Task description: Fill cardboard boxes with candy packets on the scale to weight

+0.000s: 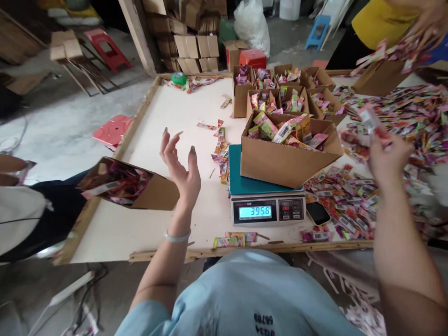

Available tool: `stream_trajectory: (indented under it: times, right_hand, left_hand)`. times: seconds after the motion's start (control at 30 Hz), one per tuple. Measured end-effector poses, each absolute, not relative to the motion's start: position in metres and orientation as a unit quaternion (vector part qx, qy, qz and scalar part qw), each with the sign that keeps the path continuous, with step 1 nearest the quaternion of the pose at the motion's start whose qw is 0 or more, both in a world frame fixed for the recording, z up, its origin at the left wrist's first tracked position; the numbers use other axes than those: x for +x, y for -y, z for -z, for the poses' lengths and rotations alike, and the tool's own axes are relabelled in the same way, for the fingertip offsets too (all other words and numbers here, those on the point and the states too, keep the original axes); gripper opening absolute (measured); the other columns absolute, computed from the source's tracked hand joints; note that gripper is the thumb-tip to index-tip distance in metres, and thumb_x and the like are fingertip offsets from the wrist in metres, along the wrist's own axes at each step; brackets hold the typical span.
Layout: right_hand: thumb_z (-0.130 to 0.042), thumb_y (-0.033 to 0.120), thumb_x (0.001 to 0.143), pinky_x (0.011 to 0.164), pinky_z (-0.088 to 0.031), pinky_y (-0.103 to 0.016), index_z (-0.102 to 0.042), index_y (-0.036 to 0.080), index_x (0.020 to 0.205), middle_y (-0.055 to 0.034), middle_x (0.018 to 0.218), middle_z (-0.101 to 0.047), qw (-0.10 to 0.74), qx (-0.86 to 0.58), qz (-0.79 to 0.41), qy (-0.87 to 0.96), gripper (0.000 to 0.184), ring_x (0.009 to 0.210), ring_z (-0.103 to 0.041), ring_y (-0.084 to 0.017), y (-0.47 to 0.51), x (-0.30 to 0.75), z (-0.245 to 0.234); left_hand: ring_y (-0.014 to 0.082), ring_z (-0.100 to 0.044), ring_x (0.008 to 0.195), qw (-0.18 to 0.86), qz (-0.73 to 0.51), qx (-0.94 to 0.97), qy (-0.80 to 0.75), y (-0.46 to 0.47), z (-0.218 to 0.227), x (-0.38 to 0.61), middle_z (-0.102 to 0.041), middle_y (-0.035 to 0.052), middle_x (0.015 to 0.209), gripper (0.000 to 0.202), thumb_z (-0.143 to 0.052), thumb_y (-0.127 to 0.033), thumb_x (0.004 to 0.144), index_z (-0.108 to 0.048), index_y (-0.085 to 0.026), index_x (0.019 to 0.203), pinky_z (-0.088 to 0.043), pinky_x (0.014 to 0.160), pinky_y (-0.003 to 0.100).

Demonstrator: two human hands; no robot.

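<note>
My left hand (184, 175) is raised over the white tabletop with its fingers apart, holding nothing. In my right hand (390, 156) is a small wrapped snack packet (369, 119), pinched between thumb and fingers and blurred. That hand is above the loose packets, to the right of a cardboard box (280, 161). Filled with colourful packets, this box sits on a digital scale (266, 221) with a teal plate. The lit display (255, 212) appears to read 395.8. Left of my left hand, another box of packets (159, 192) tilts at the table's edge.
Several filled boxes (240, 100) stand behind the scale. Loose packets (395, 121) cover the right side of the table. A phone (318, 213) lies beside the scale, and green tape (178, 78) lies at the back. A co-worker in yellow (381, 23) handles packets over a box.
</note>
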State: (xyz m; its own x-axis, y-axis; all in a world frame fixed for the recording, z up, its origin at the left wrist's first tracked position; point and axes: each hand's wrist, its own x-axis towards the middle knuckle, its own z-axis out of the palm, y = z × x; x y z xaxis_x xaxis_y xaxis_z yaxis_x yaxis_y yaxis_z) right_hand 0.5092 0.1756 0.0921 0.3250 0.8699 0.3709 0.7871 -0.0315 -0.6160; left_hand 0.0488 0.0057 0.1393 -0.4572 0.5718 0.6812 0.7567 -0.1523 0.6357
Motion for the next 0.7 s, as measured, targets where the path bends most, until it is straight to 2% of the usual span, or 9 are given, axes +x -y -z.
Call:
stream_trajectory:
  times: [0.07, 0.13, 0.2, 0.27, 0.33, 0.4, 0.5, 0.6, 0.7]
  right_hand:
    - [-0.065, 0.016, 0.093, 0.070, -0.047, -0.032, -0.060, 0.020, 0.082, -0.0086, 0.084, -0.065, 0.492, -0.645, -0.051, 0.583, 0.013, 0.076, -0.063, -0.022, -0.179, 0.501, -0.126]
    - [-0.071, 0.029, 0.098, 0.076, -0.052, -0.032, -0.065, 0.019, 0.086, -0.0097, 0.096, -0.069, 0.578, -0.535, -0.061, 0.614, 0.017, 0.091, -0.069, -0.024, -0.181, 0.490, -0.158]
    - [-0.077, 0.047, 0.099, 0.086, -0.055, -0.035, -0.071, 0.020, 0.090, -0.0085, 0.103, -0.070, 0.630, -0.416, -0.088, 0.650, 0.028, 0.101, -0.070, -0.025, -0.180, 0.477, -0.186]
    - [-0.080, 0.055, 0.097, 0.094, -0.056, -0.038, -0.077, 0.021, 0.099, -0.0072, 0.107, -0.071, 0.640, -0.336, -0.130, 0.678, 0.034, 0.107, -0.070, -0.026, -0.176, 0.460, -0.206]
    - [-0.080, 0.053, 0.100, 0.093, -0.056, -0.038, -0.080, 0.022, 0.110, -0.0068, 0.108, -0.072, 0.612, -0.331, -0.169, 0.698, 0.032, 0.104, -0.071, -0.025, -0.170, 0.442, -0.218]
    - [-0.077, 0.044, 0.105, 0.078, -0.057, -0.032, -0.080, 0.022, 0.114, -0.0060, 0.101, -0.073, 0.542, -0.389, -0.207, 0.716, 0.024, 0.086, -0.072, -0.018, -0.164, 0.427, -0.221]
    - [-0.076, 0.023, 0.106, 0.054, -0.044, -0.019, -0.079, 0.013, 0.107, -0.0004, 0.074, -0.066, 0.444, -0.457, -0.277, 0.719, 0.010, 0.054, -0.055, -0.006, -0.158, 0.411, -0.221]
    - [-0.072, 0.009, 0.106, 0.045, -0.033, -0.017, -0.073, 0.009, 0.092, 0.0050, 0.062, -0.054, 0.474, -0.432, -0.330, 0.693, 0.013, 0.045, -0.044, -0.003, -0.157, 0.405, -0.223]
    - [-0.063, 0.015, 0.112, 0.047, -0.034, -0.017, -0.062, 0.014, 0.080, 0.0051, 0.063, -0.052, 0.578, -0.406, -0.319, 0.632, 0.032, 0.046, -0.047, -0.003, -0.160, 0.407, -0.229]
  left_hand:
    - [0.0260, -0.038, 0.159, 0.075, 0.561, -0.512, 0.645, -0.006, -0.140, 0.051, -0.042, 0.0115, 0.168, 0.042, -0.055, -0.033, 0.101, -0.053, -0.030, 0.143, -0.039, 0.127, 0.049]
    - [0.0252, -0.040, 0.158, 0.075, 0.561, -0.513, 0.645, -0.005, -0.141, 0.052, -0.042, 0.0116, 0.168, 0.042, -0.055, -0.032, 0.101, -0.052, -0.030, 0.143, -0.039, 0.127, 0.048]
    - [0.0247, -0.041, 0.158, 0.078, 0.561, -0.513, 0.645, -0.004, -0.141, 0.053, -0.042, 0.0120, 0.167, 0.042, -0.055, -0.032, 0.101, -0.052, -0.029, 0.143, -0.040, 0.126, 0.048]
    - [0.0250, -0.041, 0.157, 0.078, 0.566, -0.513, 0.641, -0.002, -0.140, 0.052, -0.043, 0.0126, 0.167, 0.041, -0.056, -0.032, 0.101, -0.053, -0.029, 0.142, -0.041, 0.126, 0.047]
    - [0.0256, -0.042, 0.157, 0.077, 0.575, -0.511, 0.634, 0.000, -0.139, 0.050, -0.043, 0.0134, 0.166, 0.041, -0.057, -0.031, 0.100, -0.053, -0.028, 0.141, -0.041, 0.125, 0.047]
    - [0.0255, -0.041, 0.157, 0.077, 0.576, -0.510, 0.634, 0.000, -0.139, 0.048, -0.043, 0.0135, 0.166, 0.042, -0.057, -0.031, 0.100, -0.053, -0.028, 0.142, -0.042, 0.125, 0.047]
    - [0.0248, -0.040, 0.158, 0.079, 0.570, -0.511, 0.639, 0.001, -0.139, 0.046, -0.044, 0.0130, 0.166, 0.041, -0.056, -0.032, 0.101, -0.053, -0.029, 0.142, -0.042, 0.124, 0.046]
    - [0.0251, -0.039, 0.159, 0.076, 0.584, -0.512, 0.625, 0.000, -0.139, 0.046, -0.044, 0.0137, 0.165, 0.039, -0.058, -0.034, 0.101, -0.054, -0.028, 0.140, -0.042, 0.125, 0.045]
    - [0.0249, -0.041, 0.157, 0.069, 0.592, -0.512, 0.619, -0.001, -0.138, 0.046, -0.043, 0.0139, 0.166, 0.040, -0.058, -0.033, 0.100, -0.054, -0.028, 0.140, -0.041, 0.125, 0.045]
